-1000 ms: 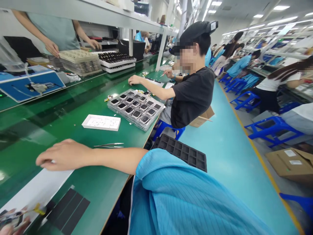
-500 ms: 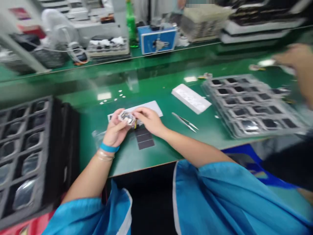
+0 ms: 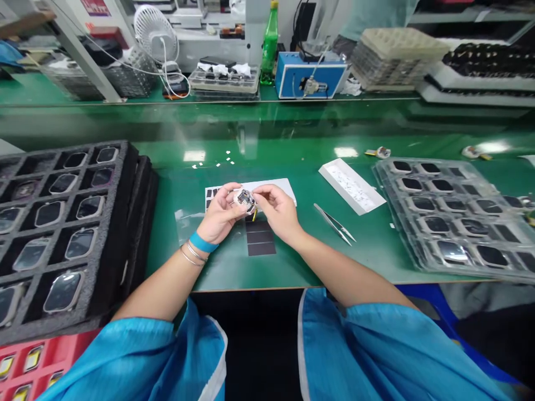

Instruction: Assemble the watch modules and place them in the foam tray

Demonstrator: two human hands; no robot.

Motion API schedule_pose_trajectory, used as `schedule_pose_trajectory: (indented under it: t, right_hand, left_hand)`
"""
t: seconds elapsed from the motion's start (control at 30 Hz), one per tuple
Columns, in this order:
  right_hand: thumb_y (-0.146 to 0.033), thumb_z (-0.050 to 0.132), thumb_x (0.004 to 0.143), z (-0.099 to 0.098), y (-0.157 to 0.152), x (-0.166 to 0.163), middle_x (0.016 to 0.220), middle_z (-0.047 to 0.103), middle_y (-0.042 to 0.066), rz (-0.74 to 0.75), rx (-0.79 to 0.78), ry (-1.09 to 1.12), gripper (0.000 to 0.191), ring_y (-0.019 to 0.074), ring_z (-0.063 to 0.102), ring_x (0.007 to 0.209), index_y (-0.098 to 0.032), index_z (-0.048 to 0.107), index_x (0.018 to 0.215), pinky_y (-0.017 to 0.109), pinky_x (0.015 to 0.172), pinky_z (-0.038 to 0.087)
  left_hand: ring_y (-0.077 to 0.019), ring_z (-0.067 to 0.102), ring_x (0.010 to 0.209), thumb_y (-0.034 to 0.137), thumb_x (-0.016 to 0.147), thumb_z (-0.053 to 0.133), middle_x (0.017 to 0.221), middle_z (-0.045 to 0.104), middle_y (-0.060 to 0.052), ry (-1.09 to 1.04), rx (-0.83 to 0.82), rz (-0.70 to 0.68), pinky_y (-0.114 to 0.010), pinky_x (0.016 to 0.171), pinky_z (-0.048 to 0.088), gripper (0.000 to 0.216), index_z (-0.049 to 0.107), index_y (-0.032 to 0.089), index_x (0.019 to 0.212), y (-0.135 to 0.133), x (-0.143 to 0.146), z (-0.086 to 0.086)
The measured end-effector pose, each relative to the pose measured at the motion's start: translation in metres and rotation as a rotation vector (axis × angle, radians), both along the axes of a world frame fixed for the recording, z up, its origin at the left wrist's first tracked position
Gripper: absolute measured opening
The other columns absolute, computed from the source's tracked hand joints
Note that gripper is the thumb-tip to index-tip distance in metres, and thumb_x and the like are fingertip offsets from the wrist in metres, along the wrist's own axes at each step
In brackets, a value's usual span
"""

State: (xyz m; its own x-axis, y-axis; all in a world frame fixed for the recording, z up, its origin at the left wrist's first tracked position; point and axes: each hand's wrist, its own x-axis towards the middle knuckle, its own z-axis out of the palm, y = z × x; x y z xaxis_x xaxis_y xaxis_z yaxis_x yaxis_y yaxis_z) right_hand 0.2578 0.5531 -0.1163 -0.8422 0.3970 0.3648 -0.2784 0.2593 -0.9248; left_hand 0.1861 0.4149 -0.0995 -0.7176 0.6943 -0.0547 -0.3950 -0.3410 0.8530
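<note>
Small component (image 3: 246, 201) at frame center, long axis slanting upper left to lower right, yellow tab (image 3: 254, 216) pointing down; pinched between left hand (image 3: 217, 214) and right hand (image 3: 278, 213), above dark sheet (image 3: 261, 242) on green surface (image 3: 301, 267).

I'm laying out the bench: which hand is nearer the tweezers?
The right. The right hand is just left of the tweezers, not touching them; the left hand lies farther left, beyond the right hand.

Foam tray (image 3: 62, 234) left of bench (image 3: 292, 273); blister tray (image 3: 453, 217) on bench right; tweezers (image 3: 334, 224) beside card tray (image 3: 351, 185).
</note>
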Motion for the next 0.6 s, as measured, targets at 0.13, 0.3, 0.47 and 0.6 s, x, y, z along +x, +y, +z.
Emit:
schedule_pose_trajectory:
  t: [0.13, 0.3, 0.47, 0.6]
  right_hand:
    - [-0.030, 0.058, 0.090, 0.0037, -0.0009, 0.0035, 0.092, 0.073, 0.002, -0.066, 0.184, 0.040, 0.012, 0.0145, 0.068, 0.084, -0.020, 0.065, 0.091, 0.029, 0.081, 0.054]
    - [-0.028, 0.054, 0.093, 0.0031, -0.0001, 0.0042, 0.094, 0.074, 0.004, -0.124, 0.422, 0.063, 0.014, 0.0162, 0.068, 0.086, -0.021, 0.066, 0.094, 0.030, 0.083, 0.054]
    - [-0.028, 0.051, 0.094, -0.0004, 0.0033, 0.0031, 0.094, 0.074, 0.006, -0.142, 0.595, 0.085, 0.018, 0.0198, 0.068, 0.088, -0.020, 0.067, 0.095, 0.034, 0.083, 0.053]
    - [-0.030, 0.051, 0.093, 0.0016, 0.0049, 0.0012, 0.098, 0.073, 0.007, -0.066, 0.465, 0.006, 0.018, 0.0211, 0.067, 0.094, -0.021, 0.066, 0.096, 0.038, 0.091, 0.051]
  left_hand:
    - [-0.0106, 0.064, 0.072, 0.022, 0.051, 0.090, 0.084, 0.066, 0.002, 0.005, -0.004, 0.010, -0.021, 0.065, 0.056, 0.060, 0.054, 0.021, 0.099, 0.0004, 0.0009, -0.0009]
    - [-0.0103, 0.065, 0.071, 0.022, 0.052, 0.090, 0.083, 0.067, 0.003, -0.021, -0.006, 0.021, -0.020, 0.065, 0.056, 0.058, 0.054, 0.021, 0.098, 0.0004, 0.0001, -0.0034]
    - [-0.0110, 0.066, 0.071, 0.023, 0.054, 0.090, 0.083, 0.067, 0.003, -0.029, -0.006, 0.018, -0.022, 0.067, 0.056, 0.055, 0.056, 0.021, 0.097, 0.0003, -0.0011, -0.0074]
    - [-0.0106, 0.066, 0.071, 0.022, 0.055, 0.089, 0.082, 0.067, 0.004, -0.035, -0.001, 0.015, -0.022, 0.068, 0.057, 0.055, 0.056, 0.021, 0.098, 0.0000, -0.0029, -0.0090]
